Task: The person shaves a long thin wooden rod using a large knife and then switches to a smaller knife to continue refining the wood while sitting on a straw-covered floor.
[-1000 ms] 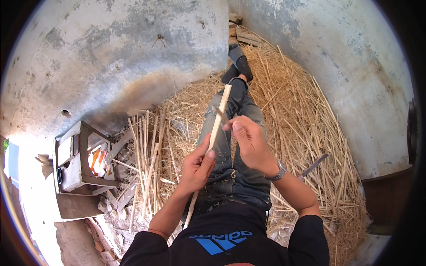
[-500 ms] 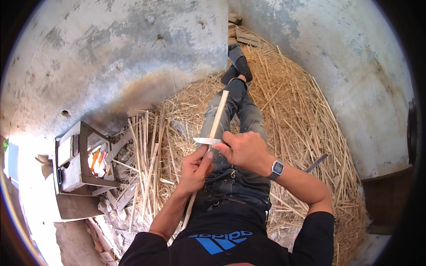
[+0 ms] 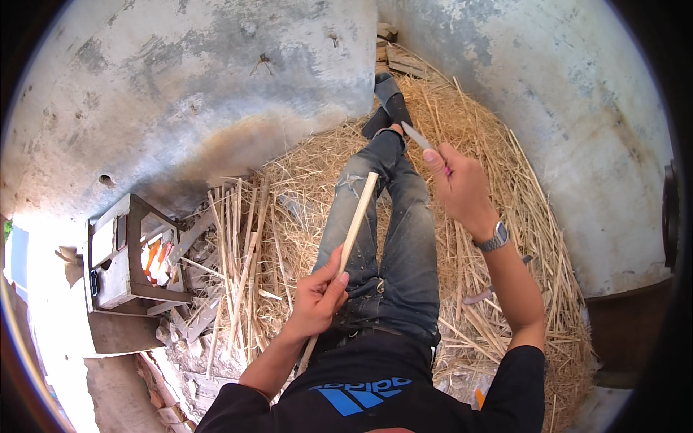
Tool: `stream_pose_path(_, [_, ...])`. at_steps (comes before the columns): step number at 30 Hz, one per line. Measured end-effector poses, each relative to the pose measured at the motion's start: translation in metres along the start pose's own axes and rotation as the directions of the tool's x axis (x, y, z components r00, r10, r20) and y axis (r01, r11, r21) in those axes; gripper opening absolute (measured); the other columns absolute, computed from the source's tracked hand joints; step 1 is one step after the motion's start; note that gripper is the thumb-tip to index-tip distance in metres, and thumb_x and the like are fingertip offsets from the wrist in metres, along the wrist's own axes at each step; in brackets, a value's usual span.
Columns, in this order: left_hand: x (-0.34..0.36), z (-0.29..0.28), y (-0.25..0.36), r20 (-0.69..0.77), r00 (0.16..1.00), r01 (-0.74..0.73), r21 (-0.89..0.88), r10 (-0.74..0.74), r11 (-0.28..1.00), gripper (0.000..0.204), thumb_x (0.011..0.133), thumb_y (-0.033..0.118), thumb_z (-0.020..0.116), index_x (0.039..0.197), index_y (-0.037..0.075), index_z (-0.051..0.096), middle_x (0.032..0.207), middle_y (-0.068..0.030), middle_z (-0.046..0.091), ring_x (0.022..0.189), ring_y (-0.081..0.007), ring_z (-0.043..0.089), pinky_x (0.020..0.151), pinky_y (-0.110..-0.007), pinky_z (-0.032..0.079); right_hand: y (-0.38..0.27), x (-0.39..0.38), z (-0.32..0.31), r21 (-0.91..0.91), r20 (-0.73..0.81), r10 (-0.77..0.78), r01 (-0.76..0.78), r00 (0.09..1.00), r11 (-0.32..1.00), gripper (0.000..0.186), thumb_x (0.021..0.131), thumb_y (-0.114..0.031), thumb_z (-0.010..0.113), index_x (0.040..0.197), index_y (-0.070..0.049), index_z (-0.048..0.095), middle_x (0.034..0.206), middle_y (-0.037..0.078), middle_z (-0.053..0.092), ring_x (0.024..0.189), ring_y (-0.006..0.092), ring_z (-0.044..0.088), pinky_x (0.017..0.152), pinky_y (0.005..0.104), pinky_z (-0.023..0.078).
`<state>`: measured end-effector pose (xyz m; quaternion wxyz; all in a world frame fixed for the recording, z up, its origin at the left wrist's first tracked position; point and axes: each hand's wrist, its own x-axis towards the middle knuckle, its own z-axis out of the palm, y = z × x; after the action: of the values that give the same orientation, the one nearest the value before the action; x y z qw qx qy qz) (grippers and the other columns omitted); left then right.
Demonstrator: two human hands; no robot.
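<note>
A long pale strip of wood or bamboo (image 3: pixel 359 216) slants up across my lap, its lower end running down past my waist on the left. My left hand (image 3: pixel 318 297) is closed round it near the middle, thumb lying along the strip. Out to the right, above the straw, my right hand (image 3: pixel 465 189) grips a knife (image 3: pixel 416 136) with the blade pointing up and left toward my feet. The knife's handle is mostly hidden in the fist; a bit of pink shows there. Blade and strip are apart.
Shavings and split strips (image 3: pixel 498 209) cover the ground to the right. Several upright strips (image 3: pixel 234 252) stand left of my legs, beside a wooden stool-like frame (image 3: pixel 130 252). A second bladed tool (image 3: pixel 480 296) lies under my right forearm. Grey walls (image 3: pixel 216 65) rise ahead.
My right hand has lifted the knife off the strip and carried it up and to the right. The strip's top end has dropped a little lower in my left hand.
</note>
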<state>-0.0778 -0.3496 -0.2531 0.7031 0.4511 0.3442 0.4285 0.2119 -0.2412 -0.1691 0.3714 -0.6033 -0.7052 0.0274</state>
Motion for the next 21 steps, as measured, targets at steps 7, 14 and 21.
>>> stream_pose_path(7, [0.009, 0.014, 0.010, -0.029, 0.999, -0.018, 0.076, 0.020, 0.997, 0.047, 0.107, 0.004, 0.050, 0.154, 0.000, 0.043, 0.066, 0.0060, 0.044, 0.048, -0.0012, 0.031, 0.045, -0.021, 0.025, -0.056, -0.075, 0.039, 0.057, 0.285, -0.299, 0.296, 0.911, 0.954, 0.044, 0.101, -0.046, 0.058, 0.077, -0.009, 0.057, 0.055, 0.011, 0.060, 0.046, 0.0351, 0.061, 0.045, 0.0469, 0.048])
stream_pose_path(14, [0.010, 0.012, 0.012, -0.082, 0.994, -0.057, 0.158, 0.071, 0.986, 0.041, 0.107, 0.006, 0.052, 0.147, -0.002, 0.051, 0.065, 0.0087, 0.039, 0.052, 0.0000, 0.032, 0.047, -0.022, 0.023, -0.046, -0.067, 0.061, -0.016, 0.222, -0.433, 0.447, 0.874, 0.894, 0.048, 0.101, -0.052, 0.055, 0.075, -0.012, 0.056, 0.053, 0.009, 0.058, 0.043, 0.0290, 0.061, 0.038, 0.0411, 0.045])
stream_pose_path(21, [0.010, 0.003, 0.018, -0.074, 0.994, -0.073, 0.103, 0.080, 0.992, 0.041, 0.107, 0.006, 0.052, 0.148, -0.001, 0.050, 0.065, 0.0087, 0.041, 0.053, 0.0001, 0.033, 0.047, -0.022, 0.024, -0.041, -0.043, 0.073, -0.062, 0.107, -0.470, 0.478, 0.876, 0.876, 0.045, 0.104, -0.046, 0.052, 0.077, -0.011, 0.053, 0.054, 0.010, 0.055, 0.045, 0.0308, 0.058, 0.041, 0.0423, 0.045])
